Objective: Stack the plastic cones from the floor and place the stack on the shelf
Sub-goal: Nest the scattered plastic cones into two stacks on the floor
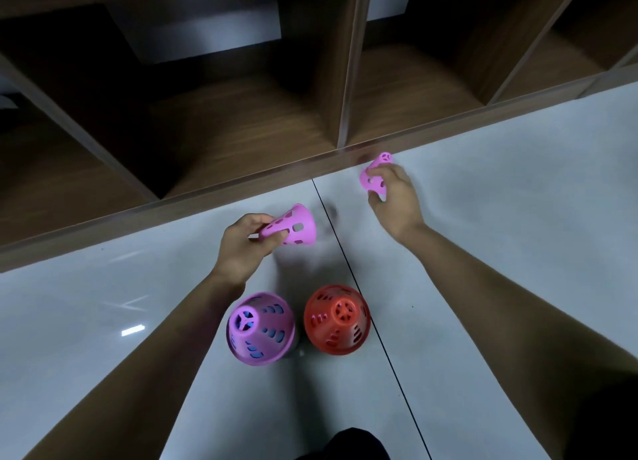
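Pale glossy floor tiles (500,218) fill the lower part of the view, and a dark wooden shelf (241,121) with open compartments runs across from 9 o'clock to 2 o'clock. The left hand (241,249) holds a pink cone (293,226) by its narrow end, tilted so the wide mouth points to 2 o'clock. The right hand (393,197), near the shelf edge at 1 o'clock, is closed around a second pink cone (374,173), whose small top looks toward the shelf; whether this one is off the floor cannot be told. On the floor at 6 o'clock stand a purple cone (260,328), with something blue showing through its slots, and just beside it a red cone (336,320); both stand on their wide rim.

These cones appear light and made of thin, hollow plastic with many holes, so they are probably stiff enough but can bend a little when squeezed. The holes give the fingers some grip on the smooth wall. The narrow top is the good place to hold, because then the open rim stays free to slide over the next cone.
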